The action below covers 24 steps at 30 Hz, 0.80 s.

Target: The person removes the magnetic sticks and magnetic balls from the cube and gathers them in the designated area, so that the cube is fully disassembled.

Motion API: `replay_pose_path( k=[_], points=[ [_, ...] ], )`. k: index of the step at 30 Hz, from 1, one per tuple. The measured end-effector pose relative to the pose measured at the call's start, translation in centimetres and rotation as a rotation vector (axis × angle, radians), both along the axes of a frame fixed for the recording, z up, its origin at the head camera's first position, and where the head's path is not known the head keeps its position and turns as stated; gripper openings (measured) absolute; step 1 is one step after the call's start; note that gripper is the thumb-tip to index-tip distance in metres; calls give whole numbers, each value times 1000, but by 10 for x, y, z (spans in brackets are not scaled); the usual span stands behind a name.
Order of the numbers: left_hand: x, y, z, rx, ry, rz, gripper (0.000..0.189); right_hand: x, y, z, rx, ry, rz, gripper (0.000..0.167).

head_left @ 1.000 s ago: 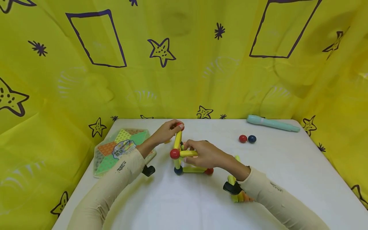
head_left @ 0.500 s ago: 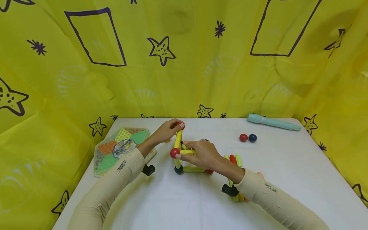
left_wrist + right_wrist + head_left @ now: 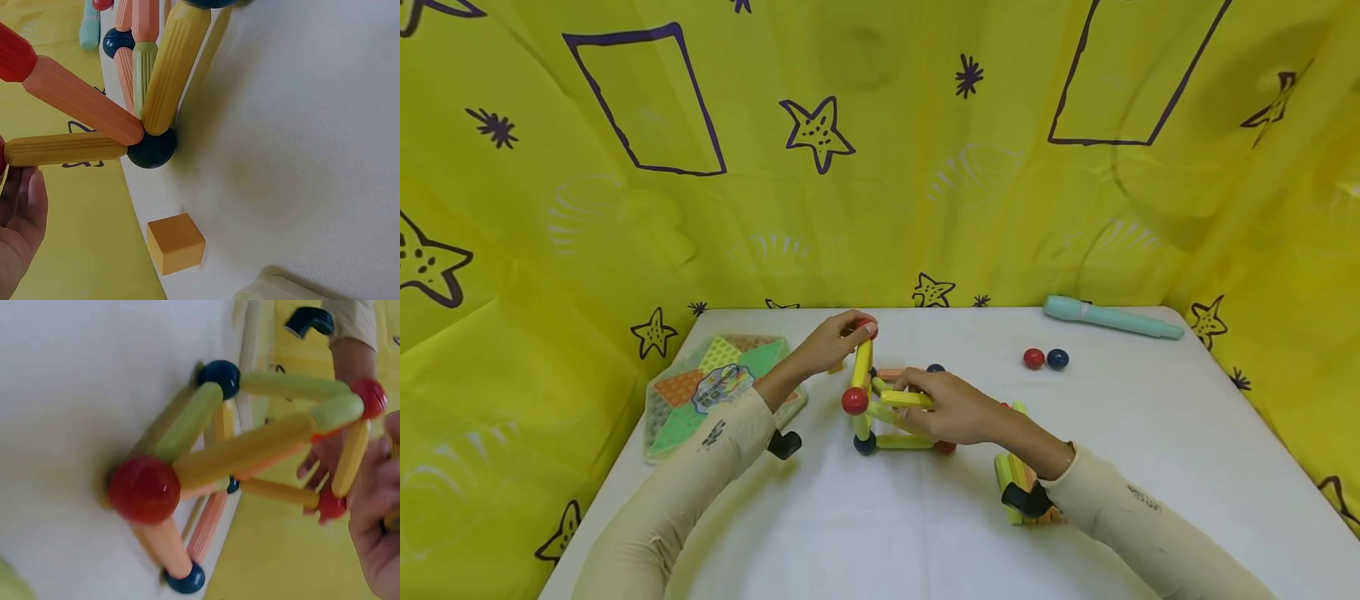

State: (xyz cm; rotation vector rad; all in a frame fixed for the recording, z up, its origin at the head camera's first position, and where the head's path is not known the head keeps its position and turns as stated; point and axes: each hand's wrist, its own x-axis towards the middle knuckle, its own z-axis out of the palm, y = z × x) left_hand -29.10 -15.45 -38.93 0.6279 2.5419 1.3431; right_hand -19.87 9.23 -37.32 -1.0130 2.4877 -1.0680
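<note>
A frame of magnetic sticks and balls stands mid-table. My left hand [image 3: 835, 343] holds its upper back red ball [image 3: 867, 327], from which a yellow stick [image 3: 862, 363] runs to the upper front red ball [image 3: 854, 401]. My right hand [image 3: 951, 406] pinches a loose yellow stick [image 3: 906, 399], whose left end is a short way off that front ball. A slanting lime and yellow bar [image 3: 250, 447] leads down to the lower red ball [image 3: 145, 490]. Below are blue balls, one at the front [image 3: 865, 443] and one at the back [image 3: 152, 150]. My left fingers [image 3: 37, 194] show beside an upright yellow stick [image 3: 69, 149].
A patterned plastic case [image 3: 722, 387] lies at the left, near an orange cube [image 3: 176, 244]. Several sticks [image 3: 1017, 487] are piled under my right wrist. Farther right are a loose red ball [image 3: 1033, 358], a blue ball [image 3: 1057, 359] and a teal tube [image 3: 1112, 317].
My right hand has drawn back to the right, bringing the yellow stick away from the upper front red ball. The left hand keeps its hold on the back red ball.
</note>
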Motion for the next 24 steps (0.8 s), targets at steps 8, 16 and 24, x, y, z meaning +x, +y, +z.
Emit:
replay_pose_path(
  k=[8, 16, 24],
  points=[
    [1, 1, 2, -9, -6, 5, 37, -4, 52, -4, -71, -107, -7, 23],
    [0, -1, 1, 4, -15, -4, 37, 3, 114, -5, -75, -48, -51, 26],
    [0, 0, 0, -2, -10, -7, 38, 18, 179, -19, -166, -116, -87, 55]
  ],
)
